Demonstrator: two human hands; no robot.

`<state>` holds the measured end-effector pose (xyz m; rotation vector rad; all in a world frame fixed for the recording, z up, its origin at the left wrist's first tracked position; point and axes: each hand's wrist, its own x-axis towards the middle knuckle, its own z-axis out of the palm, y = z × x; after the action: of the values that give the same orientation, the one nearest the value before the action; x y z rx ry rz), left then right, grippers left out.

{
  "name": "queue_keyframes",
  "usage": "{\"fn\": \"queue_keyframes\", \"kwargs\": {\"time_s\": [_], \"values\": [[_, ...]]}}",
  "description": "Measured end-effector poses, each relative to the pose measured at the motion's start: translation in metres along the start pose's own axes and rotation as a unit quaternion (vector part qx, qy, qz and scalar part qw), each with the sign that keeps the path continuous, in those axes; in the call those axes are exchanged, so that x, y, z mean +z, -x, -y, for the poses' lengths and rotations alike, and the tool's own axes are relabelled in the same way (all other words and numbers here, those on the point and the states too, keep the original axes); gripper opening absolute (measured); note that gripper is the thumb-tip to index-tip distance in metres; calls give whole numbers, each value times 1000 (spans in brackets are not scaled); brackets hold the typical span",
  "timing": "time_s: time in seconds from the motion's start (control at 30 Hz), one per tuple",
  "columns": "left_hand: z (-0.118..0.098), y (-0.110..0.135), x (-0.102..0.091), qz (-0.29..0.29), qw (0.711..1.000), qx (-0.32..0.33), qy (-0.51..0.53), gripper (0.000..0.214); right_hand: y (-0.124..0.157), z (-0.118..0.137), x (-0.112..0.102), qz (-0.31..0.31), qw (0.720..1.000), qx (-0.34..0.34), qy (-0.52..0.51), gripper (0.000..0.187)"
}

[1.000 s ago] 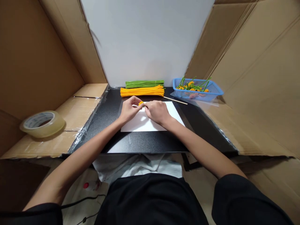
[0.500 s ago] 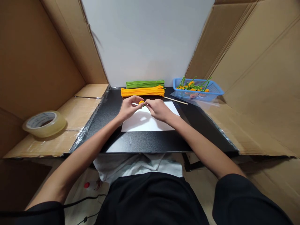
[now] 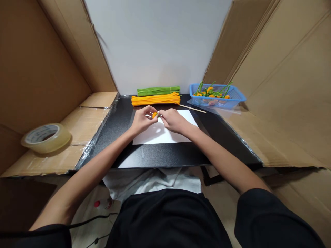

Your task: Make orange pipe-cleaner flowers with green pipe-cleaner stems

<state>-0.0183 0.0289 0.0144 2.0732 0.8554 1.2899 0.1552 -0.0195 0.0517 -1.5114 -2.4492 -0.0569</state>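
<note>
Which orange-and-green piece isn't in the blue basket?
The piece held between the left hand and right hand; the others lie inside the blue basket.

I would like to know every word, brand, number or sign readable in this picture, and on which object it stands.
No text is readable.
Roll of clear tape: print inside its core, too small and blurred to read.
White paper sheet: no writing visible on its uncovered part.

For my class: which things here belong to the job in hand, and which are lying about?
Likely in use:
held orange piece
orange bundle
green bundle
blue basket
white sheet

Likely lying about:
tape roll
red-capped bottle
black cable
pale stick (unclear)
</note>
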Motion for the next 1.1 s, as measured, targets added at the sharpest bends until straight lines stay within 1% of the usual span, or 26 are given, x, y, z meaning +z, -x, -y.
{"fn": "queue_keyframes", "kwargs": {"time_s": [0.17, 0.3, 0.47, 0.57, 0.67, 0.77, 0.83, 0.9, 1.0, 1.1], "values": [[1, 2, 7, -24, 999, -10, -34, 18, -1, 3, 3, 21, 999, -20, 22, 26], [-1, 3, 11, -47, 998, -17, -50, 16, -1, 6, 3, 33, 999, -21, 32, 29], [-2, 2, 12, -61, 996, -30, -67, 15, -1, 10, 1, 28, 999, -24, 26, 37], [0, 2, 12, -57, 996, -31, -56, 15, 0, 12, 1, 19, 1000, -14, 15, 33], [3, 3, 9, -55, 998, -28, -27, 20, 1, 13, 1, -14, 1000, 26, -5, 25], [7, 1, 5, -60, 998, -27, -3, 23, 2, 9, 0, -54, 995, 76, -21, 24], [10, -1, 1, -56, 997, -41, 43, 24, 3, 5, -1, -68, 993, 90, -25, 22], [13, -5, -3, -36, 989, -76, 119, 28, 2, 0, -3, -78, 993, 86, -37, 21], [13, -11, -7, -6, 966, -132, 221, 36, 2, -4, -3, -94, 991, 64, -73, 22], [11, -13, -8, 4, 947, -175, 269, 46, 2, -4, -3, -98, 987, 54, -113, 21]]}}
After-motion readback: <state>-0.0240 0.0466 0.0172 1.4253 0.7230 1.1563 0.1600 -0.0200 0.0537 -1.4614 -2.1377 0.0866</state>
